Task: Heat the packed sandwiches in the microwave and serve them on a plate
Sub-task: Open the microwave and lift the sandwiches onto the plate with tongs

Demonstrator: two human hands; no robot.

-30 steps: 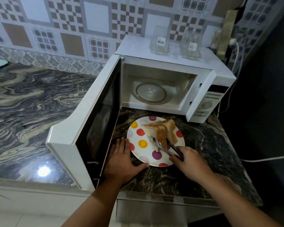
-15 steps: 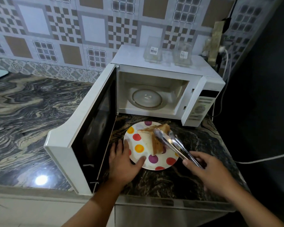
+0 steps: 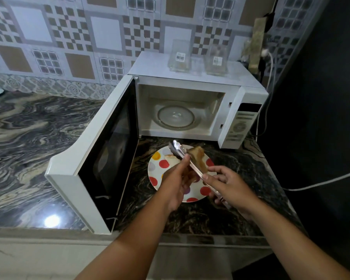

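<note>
Now both hands meet at centre frame on the metal tongs [image 3: 187,158]; right hand [image 3: 228,186] grips the handle end, left hand [image 3: 178,178] pinches the arms midway; sandwiches [image 3: 199,158] sit on the spotted plate [image 3: 160,164] before the open microwave [image 3: 190,110]; barcode stickers on the clear containers [image 3: 180,57] up top, print unreadable.

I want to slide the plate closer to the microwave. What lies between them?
Only bare countertop between the plate and microwave, in the head view; the tongs' tip hangs above it.
</note>
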